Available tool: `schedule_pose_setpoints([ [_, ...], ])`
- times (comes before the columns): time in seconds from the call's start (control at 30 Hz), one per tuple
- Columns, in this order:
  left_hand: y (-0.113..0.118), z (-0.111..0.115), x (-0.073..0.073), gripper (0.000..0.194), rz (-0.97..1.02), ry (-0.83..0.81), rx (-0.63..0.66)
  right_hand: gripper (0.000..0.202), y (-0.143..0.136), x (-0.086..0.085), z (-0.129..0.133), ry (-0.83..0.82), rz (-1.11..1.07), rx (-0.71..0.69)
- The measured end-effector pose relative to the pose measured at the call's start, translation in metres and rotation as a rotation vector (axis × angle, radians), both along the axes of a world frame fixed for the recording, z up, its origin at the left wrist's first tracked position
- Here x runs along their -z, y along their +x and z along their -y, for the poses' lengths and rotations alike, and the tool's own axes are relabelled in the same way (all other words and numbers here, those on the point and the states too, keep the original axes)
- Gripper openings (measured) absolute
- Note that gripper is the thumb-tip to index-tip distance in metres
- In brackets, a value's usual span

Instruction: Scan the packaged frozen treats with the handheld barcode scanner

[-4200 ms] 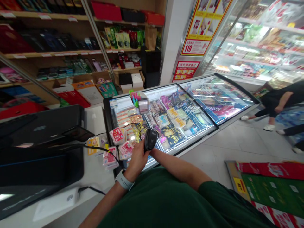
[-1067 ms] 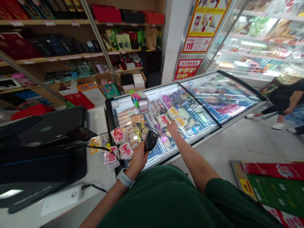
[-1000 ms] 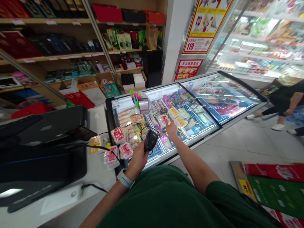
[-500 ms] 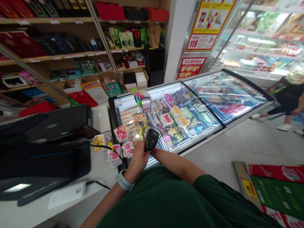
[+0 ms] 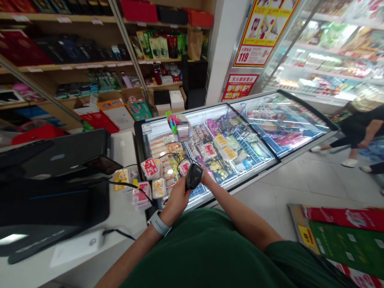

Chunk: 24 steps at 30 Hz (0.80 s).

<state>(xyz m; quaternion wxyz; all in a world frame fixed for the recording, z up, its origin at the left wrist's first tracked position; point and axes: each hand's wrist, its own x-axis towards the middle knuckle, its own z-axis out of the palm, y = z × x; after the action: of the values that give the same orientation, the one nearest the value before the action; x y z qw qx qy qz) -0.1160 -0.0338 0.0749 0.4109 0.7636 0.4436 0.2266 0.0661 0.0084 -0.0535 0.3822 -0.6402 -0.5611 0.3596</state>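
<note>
Near centre, over the glass lid of the freezer (image 5: 270, 120): my left hand (image 5: 177, 198) is wrapped around the black scanner (image 5: 194, 177), its head tipped toward the far left. Right hand (image 5: 207, 178) sits just behind the scanner, mostly hidden; I cannot tell whether it grips anything, though a small red-and-white packet (image 5: 183, 167) shows just left of the scanner head, close to those fingers.

On the lid's near left corner: a cluster of small snack packets (image 5: 150, 169), red, pink and yellow. A black cable (image 5: 126, 185) runs from the scanner past them.

Left: white counter (image 5: 123, 146) with the dark till screen (image 5: 54, 160).

Step in hand, as I judge it: scanning, one packet at the reader. Next move calls for turning the barcode square to the scanner face and keeping the scanned pile apart.

Far right: another person (image 5: 360, 124) on the tiled floor.
</note>
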Motion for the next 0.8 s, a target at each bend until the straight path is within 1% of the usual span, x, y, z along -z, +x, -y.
schedule_pose_setpoints([
  [0.07,0.003,0.000,0.000,0.045,-0.018,-0.006,-0.001,0.010,0.017,0.000,0.009,-0.059,-0.115,0.093],
  [0.17,0.007,0.000,-0.001,0.044,-0.044,0.003,0.017,0.019,0.037,-0.001,0.018,-0.152,-0.396,0.233],
  [0.27,0.010,0.001,-0.001,0.045,-0.047,0.035,0.046,0.025,0.049,-0.003,0.021,-0.148,-0.546,0.308],
  [0.43,0.015,0.002,-0.001,0.048,-0.048,0.050,0.070,0.032,0.060,-0.005,0.023,-0.108,-0.600,0.373],
  [0.57,0.018,0.002,0.001,0.050,-0.044,0.056,0.077,0.035,0.064,-0.003,0.025,-0.093,-0.596,0.374],
  [0.67,0.018,0.002,0.002,0.046,-0.049,0.067,0.083,0.037,0.065,-0.001,0.025,-0.090,-0.600,0.377],
  [0.8,0.017,0.000,0.007,0.046,-0.054,0.084,0.086,0.039,0.065,-0.001,0.023,-0.094,-0.598,0.387],
])
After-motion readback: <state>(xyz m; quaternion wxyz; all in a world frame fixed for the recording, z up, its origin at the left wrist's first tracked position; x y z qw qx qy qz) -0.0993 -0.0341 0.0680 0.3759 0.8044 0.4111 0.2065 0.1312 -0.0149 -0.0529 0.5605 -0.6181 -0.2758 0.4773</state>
